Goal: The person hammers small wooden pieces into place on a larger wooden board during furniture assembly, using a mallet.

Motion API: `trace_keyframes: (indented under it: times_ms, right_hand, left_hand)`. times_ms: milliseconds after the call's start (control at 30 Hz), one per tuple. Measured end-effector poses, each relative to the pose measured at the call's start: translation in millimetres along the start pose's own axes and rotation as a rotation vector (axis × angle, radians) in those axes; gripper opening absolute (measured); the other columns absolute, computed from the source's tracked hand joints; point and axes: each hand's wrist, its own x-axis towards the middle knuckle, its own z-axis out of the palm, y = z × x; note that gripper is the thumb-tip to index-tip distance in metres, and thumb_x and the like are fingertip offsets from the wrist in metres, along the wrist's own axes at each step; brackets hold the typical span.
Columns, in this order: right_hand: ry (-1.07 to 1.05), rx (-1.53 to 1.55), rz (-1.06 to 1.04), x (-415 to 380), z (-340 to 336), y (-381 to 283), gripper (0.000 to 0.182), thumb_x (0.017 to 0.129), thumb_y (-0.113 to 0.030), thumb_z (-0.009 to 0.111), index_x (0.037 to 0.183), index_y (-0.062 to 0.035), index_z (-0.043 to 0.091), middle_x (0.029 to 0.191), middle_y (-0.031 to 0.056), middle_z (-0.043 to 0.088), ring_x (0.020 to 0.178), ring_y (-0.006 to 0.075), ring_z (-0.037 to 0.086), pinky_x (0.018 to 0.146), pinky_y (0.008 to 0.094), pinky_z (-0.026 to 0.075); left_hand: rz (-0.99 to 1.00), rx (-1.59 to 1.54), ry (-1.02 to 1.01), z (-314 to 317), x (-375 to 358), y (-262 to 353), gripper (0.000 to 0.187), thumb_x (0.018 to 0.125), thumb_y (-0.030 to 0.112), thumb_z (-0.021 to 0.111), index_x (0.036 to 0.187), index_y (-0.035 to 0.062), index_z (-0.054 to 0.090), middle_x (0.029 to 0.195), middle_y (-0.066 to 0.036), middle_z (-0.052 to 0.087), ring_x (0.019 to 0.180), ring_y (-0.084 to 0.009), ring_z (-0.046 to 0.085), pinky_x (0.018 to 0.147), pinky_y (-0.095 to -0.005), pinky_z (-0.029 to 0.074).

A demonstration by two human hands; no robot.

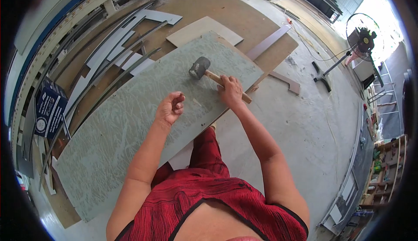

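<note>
A rubber mallet [200,68] with a black head and a wooden handle is over the pale green patterned panel [130,119]. My right hand [231,92] is closed round its handle, near the panel's right edge. To the left of it, my left hand [171,107] is above the panel with its fingers curled in. Whatever those fingers may hold is hidden or too small to name. The panel lies on a large brown board.
Cut grey strips [126,45] and a blue box [50,108] are on the left. A beige board [204,32] lies behind the panel. A stand fan [362,40] with a trailing cable and a small notched piece [285,83] are on the right.
</note>
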Motion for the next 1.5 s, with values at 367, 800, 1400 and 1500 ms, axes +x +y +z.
trace_keyframes:
  times_ms: [367, 800, 1400, 1500]
  right_hand:
    - [0.120, 0.762, 0.410, 2.4, -57.1, 51.7, 0.030, 0.078, -0.027, 0.064, 0.101, -0.0070, 0.062, 0.073, 0.0061, 0.060, 0.063, 0.0133, 0.054, 0.057, 0.0276, 0.042]
    - [0.452, 0.864, 0.585, -90.3, -153.3, 105.0, 0.022, 0.081, -0.019, 0.063, 0.096, -0.0024, 0.062, 0.064, 0.0002, 0.057, 0.054, 0.0051, 0.050, 0.046, 0.0186, 0.036]
    - [0.502, 0.971, 0.549, -116.6, -118.6, 113.5, 0.019, 0.082, -0.010, 0.062, 0.100, -0.0019, 0.061, 0.071, 0.0020, 0.061, 0.059, 0.0058, 0.053, 0.049, 0.0190, 0.038]
    - [0.506, 1.003, 0.572, -114.6, -119.9, 108.2, 0.021, 0.079, -0.009, 0.066, 0.097, -0.0005, 0.061, 0.067, -0.0008, 0.057, 0.058, 0.0048, 0.048, 0.053, 0.0199, 0.037]
  left_hand:
    - [0.171, 0.623, -0.134, 95.8, 76.7, -14.8, 0.013, 0.076, 0.013, 0.065, 0.083, 0.0038, 0.060, 0.065, 0.000, 0.053, 0.041, -0.0043, 0.037, 0.034, -0.0187, 0.025]
    - [-0.042, 0.823, -0.254, 196.9, 226.2, -88.2, 0.009, 0.073, 0.010, 0.067, 0.080, 0.0080, 0.061, 0.068, -0.005, 0.062, 0.042, -0.0047, 0.040, 0.036, -0.0202, 0.027]
    - [0.291, 1.057, -0.323, 207.3, 280.1, -126.6, 0.004, 0.068, 0.003, 0.066, 0.069, 0.0000, 0.066, 0.063, -0.008, 0.064, 0.055, -0.0116, 0.058, 0.053, -0.0241, 0.046]
    - [0.268, 1.065, -0.338, 208.3, 276.0, -125.4, 0.005, 0.067, 0.005, 0.067, 0.069, 0.0003, 0.067, 0.062, -0.007, 0.064, 0.055, -0.0112, 0.058, 0.053, -0.0243, 0.046]
